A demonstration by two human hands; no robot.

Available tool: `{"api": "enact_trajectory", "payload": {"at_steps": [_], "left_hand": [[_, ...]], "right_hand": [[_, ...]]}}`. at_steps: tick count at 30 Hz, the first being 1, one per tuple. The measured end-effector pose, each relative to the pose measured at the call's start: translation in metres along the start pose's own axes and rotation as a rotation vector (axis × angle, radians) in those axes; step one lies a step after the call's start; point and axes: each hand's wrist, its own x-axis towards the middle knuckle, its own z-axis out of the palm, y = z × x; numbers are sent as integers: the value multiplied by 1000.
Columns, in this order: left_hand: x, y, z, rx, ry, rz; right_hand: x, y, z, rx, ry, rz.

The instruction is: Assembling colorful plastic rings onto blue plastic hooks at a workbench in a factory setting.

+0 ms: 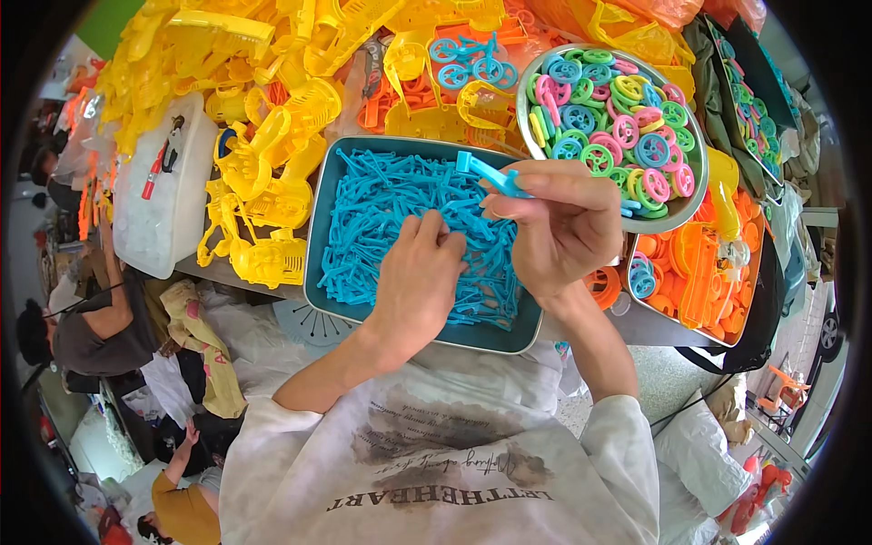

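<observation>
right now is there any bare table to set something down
Only slim table strips: one between the teal tray and the orange-filled tray, another before the yellow parts. Beyond the teal tray, yellow parts and the wheel bowl crowd in.

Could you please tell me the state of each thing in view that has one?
Right hand: raised, pinching a blue strip
Left hand: fingers bent, at the blue pieces
Tray: filled with jumbled blue pieces
Bowl: heaped with multicoloured wheels
Yellow parts: loosely piled
Orange pieces: heaped
White box: open or covered, unclear
</observation>
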Motion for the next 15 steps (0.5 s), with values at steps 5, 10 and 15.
{"api": "enact_trajectory", "payload": {"at_steps": [5, 10, 15], "left_hand": [[-1, -8, -28, -565, -17, -183], [-4, -37, -50, -1094, 265, -375], [-7, -45, -68, -1233, 520, -406]], "right_hand": [[-2, -2, -1, -29, -59, 56], [4, -4, 9, -154, -96, 60], [4, -6, 15, -216, -337, 280]]}}
